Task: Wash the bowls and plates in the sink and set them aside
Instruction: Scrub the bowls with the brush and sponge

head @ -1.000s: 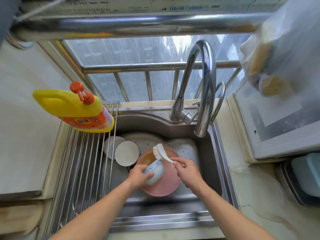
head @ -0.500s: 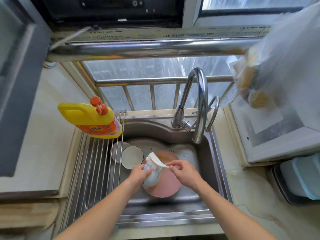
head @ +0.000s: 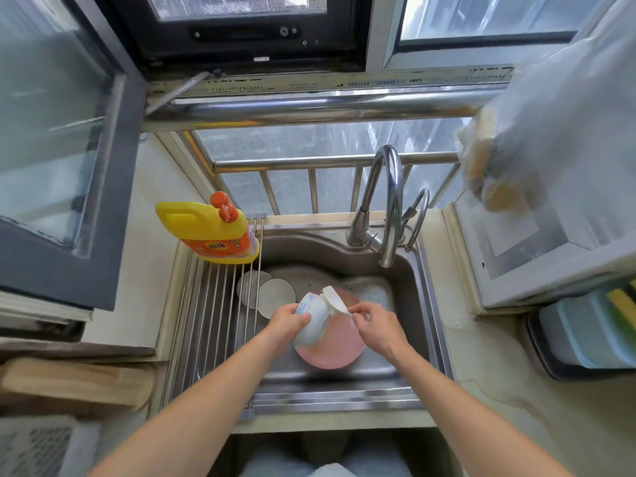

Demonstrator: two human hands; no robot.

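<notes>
Head view, left hand [head: 287,320] gripping bowl [head: 311,320], mouth tilted away

The sink [head: 418,325] and tap [head: 390,201] at centre are bright brushed metal, as are the rack [head: 213,325] rods left of the basin. The bowl [head: 311,321] looks like glazed, glossy ceramic. The bottle [head: 206,232] is shiny yellow plastic. At lower left lies matt wood [head: 75,383].

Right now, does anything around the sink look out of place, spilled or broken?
Nothing looks broken or spilled. The left hand holds the pale blue bowl tilted over the pink plate while the right hand works the brush at it. One small oddity: the yellow detergent bottle sits on the rack's far end.
</notes>
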